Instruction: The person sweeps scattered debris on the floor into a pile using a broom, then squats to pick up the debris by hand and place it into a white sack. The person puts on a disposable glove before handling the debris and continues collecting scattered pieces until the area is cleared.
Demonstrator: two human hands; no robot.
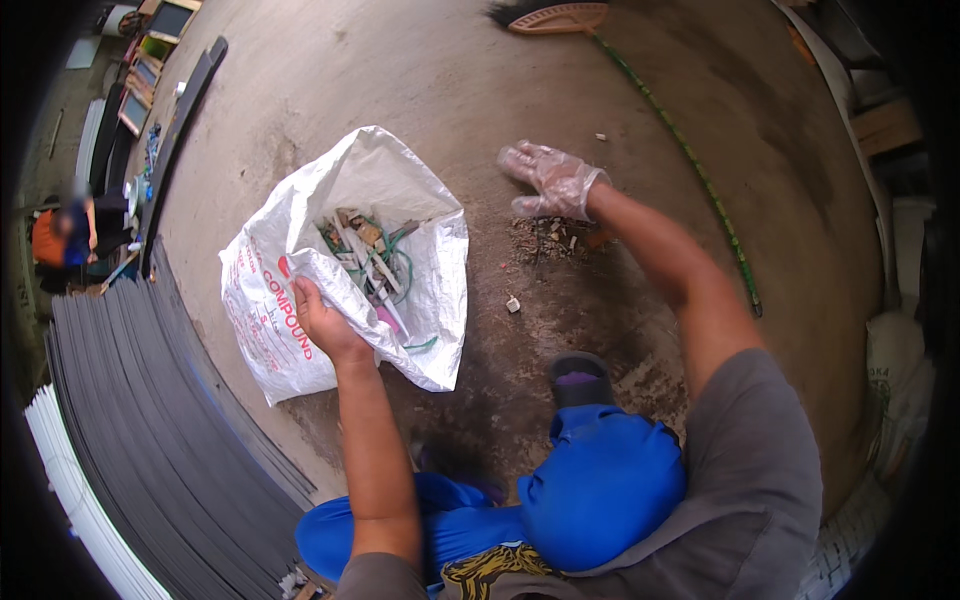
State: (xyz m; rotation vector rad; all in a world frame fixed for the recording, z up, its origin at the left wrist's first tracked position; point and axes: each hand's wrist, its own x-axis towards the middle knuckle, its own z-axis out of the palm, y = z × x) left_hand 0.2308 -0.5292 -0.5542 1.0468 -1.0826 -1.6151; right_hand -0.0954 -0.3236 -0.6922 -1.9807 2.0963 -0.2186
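Observation:
A white woven sack (290, 215) with red print stands on the floor, its mouth gaping to the right. Inside lie wood scraps (368, 245), green string and other bits of rubbish. My bare left hand (325, 318) grips the near rim of the sack, fingers partly hidden by the fold. To the right of the sack, my right hand (548, 180) wears a clear plastic glove. It is over the floor with fingers stretched out and holds nothing visible. Just below it lies a small heap of debris (550, 240), with one pale chip (513, 304) nearer to me.
A broom with a tan head (555, 17) and a long green handle (690, 150) lies beyond my right arm. Stacked dark grey strips (150, 400) and white strips (90, 500) fill the left side. Another person (68, 235) sits at the far left. Sacks (895, 360) line the right edge.

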